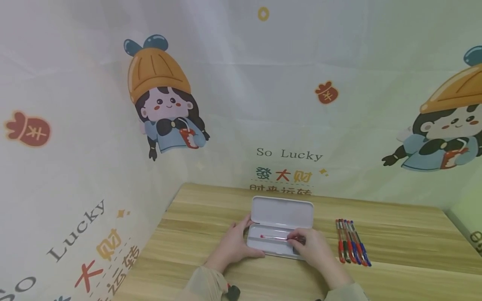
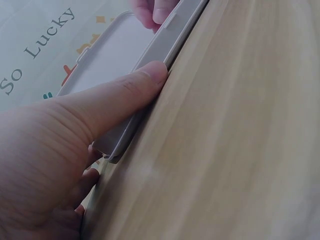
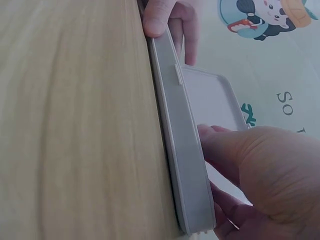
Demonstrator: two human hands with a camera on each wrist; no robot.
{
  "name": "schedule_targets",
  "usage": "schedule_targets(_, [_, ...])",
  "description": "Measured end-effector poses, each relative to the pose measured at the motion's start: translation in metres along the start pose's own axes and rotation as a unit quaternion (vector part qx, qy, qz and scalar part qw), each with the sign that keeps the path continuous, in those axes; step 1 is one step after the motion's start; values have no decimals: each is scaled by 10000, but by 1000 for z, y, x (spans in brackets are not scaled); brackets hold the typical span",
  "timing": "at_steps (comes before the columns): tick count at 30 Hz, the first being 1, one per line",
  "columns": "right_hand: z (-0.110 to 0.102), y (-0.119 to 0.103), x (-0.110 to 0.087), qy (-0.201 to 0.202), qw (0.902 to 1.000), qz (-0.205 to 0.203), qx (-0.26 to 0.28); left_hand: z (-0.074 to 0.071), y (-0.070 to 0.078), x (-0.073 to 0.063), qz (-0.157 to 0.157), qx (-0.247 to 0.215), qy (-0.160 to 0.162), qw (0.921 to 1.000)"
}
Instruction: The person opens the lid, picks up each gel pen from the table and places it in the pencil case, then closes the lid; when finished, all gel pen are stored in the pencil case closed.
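Observation:
A pale grey pencil case (image 1: 282, 211) lies on the table with its lid raised at the back. My left hand (image 1: 234, 243) grips its left end, the thumb on the front wall, as the left wrist view shows. Between thumb and fingers, my right hand (image 1: 310, 246) pinches a clear gel pen (image 1: 274, 238) with a red end pointing left. That pen lies lengthwise over the case's lower tray, its right part hidden by the fingers. In the right wrist view, the right hand (image 3: 270, 170) is at the case's right end, and the case wall hides the pen.
Right of the case, several gel pens (image 1: 352, 242) with red, blue and black parts lie side by side on the wooden table (image 1: 406, 242). A printed cloth (image 1: 233, 83) hangs behind and to the left of the table. A small dark red-and-black object (image 1: 232, 292) shows near the left sleeve.

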State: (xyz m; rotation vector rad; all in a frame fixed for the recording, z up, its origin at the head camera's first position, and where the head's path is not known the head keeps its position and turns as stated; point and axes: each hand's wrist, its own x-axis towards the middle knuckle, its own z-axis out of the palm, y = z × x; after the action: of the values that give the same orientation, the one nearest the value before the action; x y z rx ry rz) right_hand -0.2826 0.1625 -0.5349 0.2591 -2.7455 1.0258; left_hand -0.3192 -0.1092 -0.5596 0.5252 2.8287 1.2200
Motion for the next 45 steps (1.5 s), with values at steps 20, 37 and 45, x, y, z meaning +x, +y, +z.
schedule_targets(20, [-66, 44, -8, 589, 9928, 912, 502, -2, 3, 2, 138, 22, -10, 9999])
schedule_targets(37, [-99, 73, -25, 592, 9843, 1651, 183, 0, -1, 0, 5, -53, -33, 10000])
schedule_targets(45, [-109, 86, -30, 294, 9785, 2019, -314, -2, 0, -1, -20, -80, -45, 10000])
